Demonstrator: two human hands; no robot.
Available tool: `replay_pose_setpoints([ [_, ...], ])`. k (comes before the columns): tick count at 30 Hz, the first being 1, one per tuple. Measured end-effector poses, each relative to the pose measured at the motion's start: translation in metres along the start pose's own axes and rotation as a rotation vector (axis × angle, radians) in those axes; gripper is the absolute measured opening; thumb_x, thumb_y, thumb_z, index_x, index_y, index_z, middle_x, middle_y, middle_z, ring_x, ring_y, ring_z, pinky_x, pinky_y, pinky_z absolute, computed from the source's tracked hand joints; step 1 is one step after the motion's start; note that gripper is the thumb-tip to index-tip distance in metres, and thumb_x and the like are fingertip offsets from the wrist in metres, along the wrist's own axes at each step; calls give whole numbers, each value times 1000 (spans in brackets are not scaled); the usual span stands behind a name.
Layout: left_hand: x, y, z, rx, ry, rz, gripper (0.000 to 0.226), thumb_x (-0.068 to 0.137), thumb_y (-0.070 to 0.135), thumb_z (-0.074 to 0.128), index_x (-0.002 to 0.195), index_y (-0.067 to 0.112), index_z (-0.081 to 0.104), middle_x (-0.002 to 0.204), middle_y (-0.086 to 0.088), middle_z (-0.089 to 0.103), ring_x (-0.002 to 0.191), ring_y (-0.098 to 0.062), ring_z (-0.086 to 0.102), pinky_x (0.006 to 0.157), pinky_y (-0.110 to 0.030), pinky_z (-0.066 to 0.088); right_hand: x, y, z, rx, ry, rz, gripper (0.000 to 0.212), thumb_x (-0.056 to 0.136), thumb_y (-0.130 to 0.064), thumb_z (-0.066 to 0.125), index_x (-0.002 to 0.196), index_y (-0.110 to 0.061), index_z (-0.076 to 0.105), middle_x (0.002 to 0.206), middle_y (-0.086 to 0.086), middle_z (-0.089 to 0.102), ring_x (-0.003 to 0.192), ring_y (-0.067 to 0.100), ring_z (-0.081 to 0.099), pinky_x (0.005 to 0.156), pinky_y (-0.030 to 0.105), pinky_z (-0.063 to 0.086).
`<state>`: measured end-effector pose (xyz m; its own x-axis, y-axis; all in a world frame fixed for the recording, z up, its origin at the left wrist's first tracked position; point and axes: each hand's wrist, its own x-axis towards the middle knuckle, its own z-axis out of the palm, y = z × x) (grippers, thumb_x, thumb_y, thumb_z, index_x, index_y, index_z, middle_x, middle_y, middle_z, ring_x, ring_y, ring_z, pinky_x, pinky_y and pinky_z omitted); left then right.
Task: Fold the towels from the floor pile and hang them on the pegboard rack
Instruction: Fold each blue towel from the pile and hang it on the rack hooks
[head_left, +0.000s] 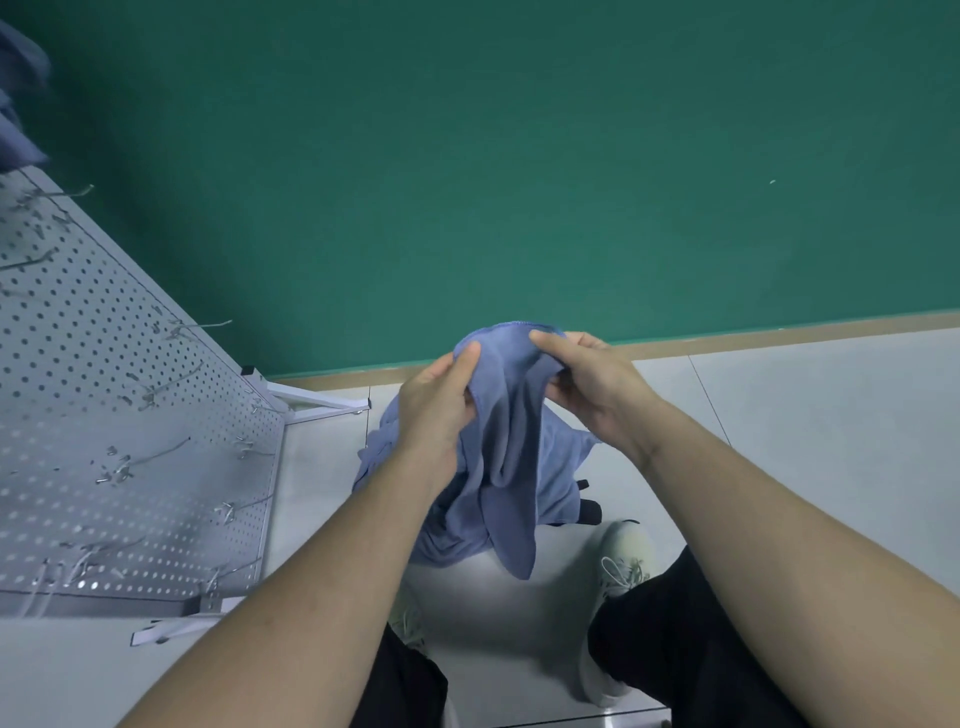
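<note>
Two hands grip one blue towel (506, 441) by its top edge, left hand (436, 410) and right hand (592, 384) pinching close together; its long axis hangs straight down. The pegboard rack (130, 415) stands left of the towel, nearer the left hand.

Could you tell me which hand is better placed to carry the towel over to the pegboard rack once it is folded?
Probably the left hand: the pegboard rack stands on its side, while the right hand would have to cross over. Both now grip the towel.
</note>
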<state>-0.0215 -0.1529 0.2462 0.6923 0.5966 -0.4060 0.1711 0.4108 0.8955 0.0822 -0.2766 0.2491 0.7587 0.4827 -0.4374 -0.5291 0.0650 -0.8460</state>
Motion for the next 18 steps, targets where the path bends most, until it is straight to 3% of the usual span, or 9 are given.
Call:
replay_pose_setpoints([
  [2, 2, -1, 5, 27, 4, -2, 25, 96, 35, 63, 108, 16, 75, 111, -7, 75, 109, -25, 70, 98, -42, 56, -1, 0, 4, -36, -40, 16, 31, 82, -23, 78, 60, -24, 57, 67, 2, 42, 59, 15, 37, 64, 25, 42],
  [5, 2, -4, 10, 85, -38, 24, 29, 87, 48, 60, 91, 21, 65, 99, 1, 68, 95, -16, 64, 99, -43, 52, 1, 1, 5, -52, -83, 53, 54, 99, -6, 55, 48, -21, 64, 54, -8, 40, 49, 7, 34, 57, 16, 46],
  [8, 3, -9, 9, 134, -38, 66, 28, 77, 57, 59, 85, 30, 62, 89, 0, 59, 86, -15, 55, 102, -49, 48, -1, -1, 6, -80, -63, 63, 28, 98, -4, 56, 76, -15, 68, 59, -5, 55, 56, 8, 48, 75, 22, 54],
  [10, 1, -8, 10, 108, 12, 85, 22, 82, 51, 63, 81, 30, 70, 91, 3, 65, 87, -14, 60, 103, -49, 47, -3, -1, 7, -130, -32, 41, 13, 96, -6, 61, 100, -3, 73, 83, 6, 69, 75, 15, 61, 89, 28, 55],
  [12, -2, -5, 11, 46, 78, 94, 17, 89, 40, 69, 95, 27, 79, 101, 5, 75, 98, -15, 70, 102, -45, 52, -4, -1, 6, -155, 23, 1, 22, 94, -5, 64, 114, 4, 70, 101, 12, 72, 84, 16, 66, 87, 25, 57],
  [16, -3, -3, 11, -27, 110, 111, 11, 90, 22, 74, 99, 19, 79, 104, -1, 77, 111, -21, 69, 102, -41, 53, -5, 0, 11, -120, 83, -29, 20, 91, -4, 69, 109, 4, 70, 92, 12, 72, 79, 17, 67, 81, 23, 60],
  [18, -5, -3, 12, -38, 91, 121, 9, 88, 18, 76, 96, 18, 79, 102, -2, 78, 109, -22, 70, 102, -43, 53, -6, 2, 14, -96, 47, 2, 5, 90, -7, 71, 93, -3, 70, 75, 5, 68, 70, 13, 63, 84, 26, 58],
])
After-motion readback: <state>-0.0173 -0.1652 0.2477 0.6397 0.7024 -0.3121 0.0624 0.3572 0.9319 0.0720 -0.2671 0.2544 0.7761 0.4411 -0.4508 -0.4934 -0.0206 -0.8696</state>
